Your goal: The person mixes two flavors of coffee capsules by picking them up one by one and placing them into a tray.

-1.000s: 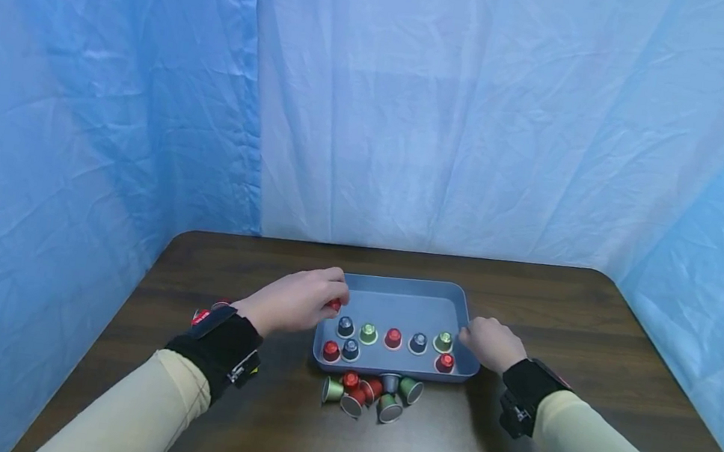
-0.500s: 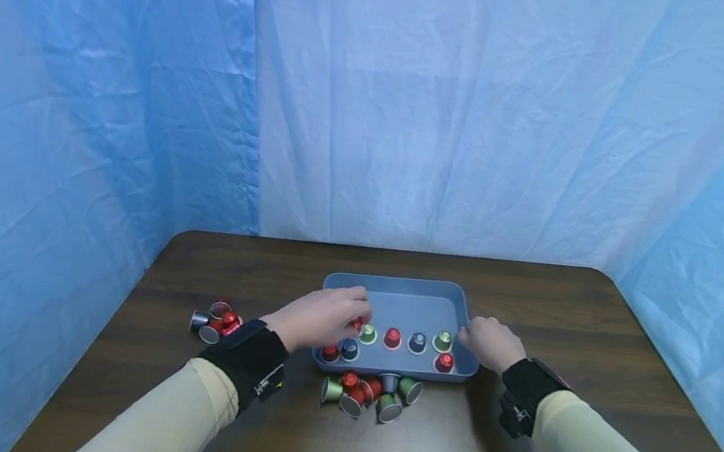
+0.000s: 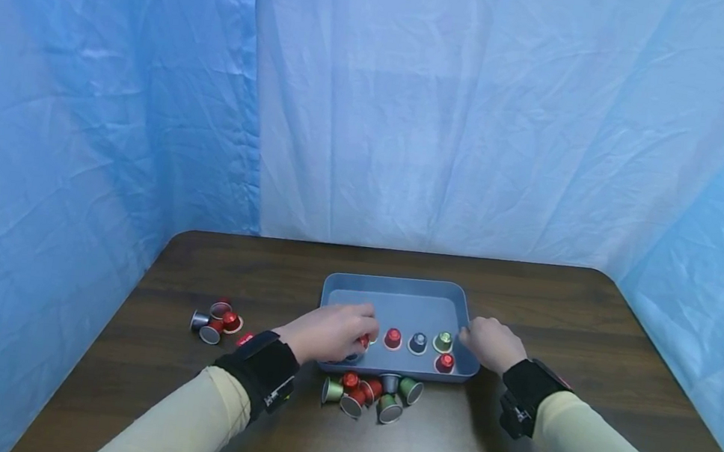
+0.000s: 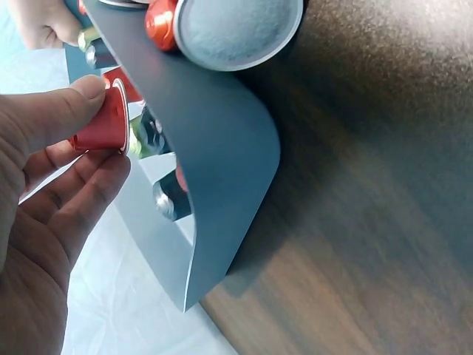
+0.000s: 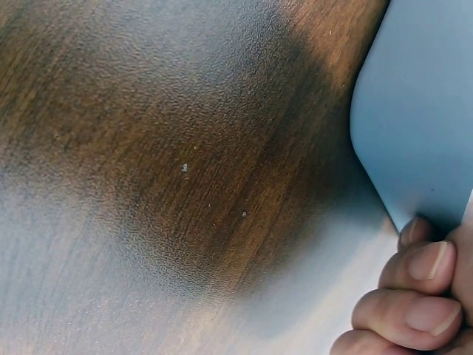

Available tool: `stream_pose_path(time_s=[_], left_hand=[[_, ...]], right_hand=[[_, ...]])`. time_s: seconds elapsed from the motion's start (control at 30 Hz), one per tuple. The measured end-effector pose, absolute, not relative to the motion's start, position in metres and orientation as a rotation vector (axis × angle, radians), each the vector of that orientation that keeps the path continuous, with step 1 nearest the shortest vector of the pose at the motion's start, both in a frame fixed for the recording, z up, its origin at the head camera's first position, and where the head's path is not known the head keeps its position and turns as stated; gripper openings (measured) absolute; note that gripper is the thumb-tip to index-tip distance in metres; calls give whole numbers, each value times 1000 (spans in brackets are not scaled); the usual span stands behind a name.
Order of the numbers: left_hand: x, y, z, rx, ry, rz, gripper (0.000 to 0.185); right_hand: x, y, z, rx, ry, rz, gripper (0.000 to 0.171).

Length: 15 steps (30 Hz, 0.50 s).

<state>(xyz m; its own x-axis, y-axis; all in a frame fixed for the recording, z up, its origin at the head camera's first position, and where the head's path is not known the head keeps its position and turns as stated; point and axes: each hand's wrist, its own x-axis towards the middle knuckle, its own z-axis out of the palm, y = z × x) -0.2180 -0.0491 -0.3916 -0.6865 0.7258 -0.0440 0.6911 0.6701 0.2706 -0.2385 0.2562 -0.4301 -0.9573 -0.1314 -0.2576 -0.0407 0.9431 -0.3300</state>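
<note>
Over the front left of the blue-grey tray (image 3: 407, 297), my left hand (image 3: 330, 331) pinches a red coffee capsule (image 4: 105, 126) between thumb and fingers. The capsule's silver rim faces away from the palm in the left wrist view. At the tray's right side, my right hand (image 3: 494, 344) grips the wall with curled fingers (image 5: 421, 259); the thumb is mostly hidden. Upright capsules stand in the tray: a red one (image 3: 392, 338), a dark blue one (image 3: 417, 344), a green one (image 3: 443, 341) and another red one (image 3: 445, 362). My left hand covers others there.
Several loose red, green and grey capsules (image 3: 389, 409) lie against the tray's front side. A smaller group of red and dark capsules (image 3: 211, 332) sits to the left on the wooden table (image 3: 443, 447). Blue fabric (image 3: 443, 115) hangs behind the table and at both sides.
My left hand has moved right and nearer to me over the tray, carrying the red capsule, and now covers the capsules at the front left. My right hand stays in place.
</note>
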Motion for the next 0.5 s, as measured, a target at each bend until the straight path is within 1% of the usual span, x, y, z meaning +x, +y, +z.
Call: stream_pose_path(time_s=[0.5], left_hand=[[-215, -39, -400, 1216, 2697, 310, 23]], right_hand=[[-239, 255, -430, -125, 2814, -467, 27]])
